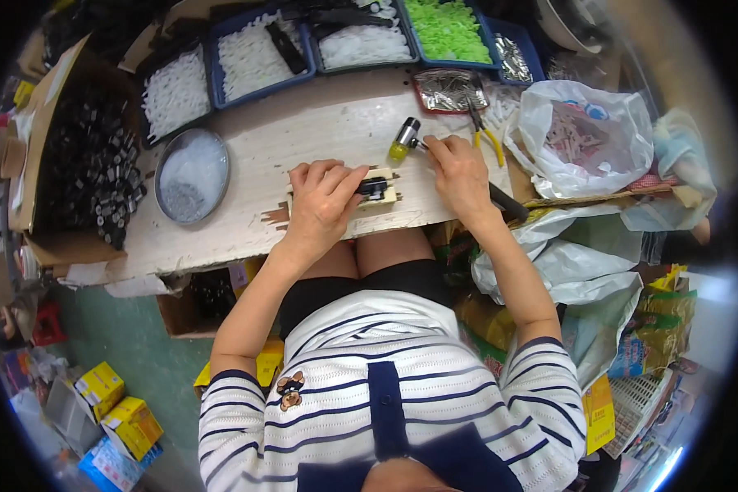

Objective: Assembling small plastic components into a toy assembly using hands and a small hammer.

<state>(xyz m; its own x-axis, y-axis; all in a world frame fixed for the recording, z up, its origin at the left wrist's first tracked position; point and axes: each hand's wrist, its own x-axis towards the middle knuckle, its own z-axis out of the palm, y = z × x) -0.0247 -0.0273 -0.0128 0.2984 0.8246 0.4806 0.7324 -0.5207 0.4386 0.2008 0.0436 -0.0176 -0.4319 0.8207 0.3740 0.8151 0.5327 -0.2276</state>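
Observation:
My left hand (324, 197) is closed over the left side of a small cream-coloured block (389, 195) near the table's front edge. Its thumb reaches a black part (372, 189) seated in that block; the fingers cover the rest. To the right, my right hand (461, 176) is wrapped round the shaft of a small hammer (407, 135). The hammer head has a silver middle and a yellow face, and stands just above the tabletop, beyond the block. Its black grip sticks out below my right wrist.
A round metal dish (192, 176) of clear pieces and a carton (61, 189) of black parts stand left. Trays (262, 92) of white and green pieces line the back. Yellow-handled pliers (490, 143), a red tray (421, 97) of metal pieces and a plastic bag (533, 123) lie right.

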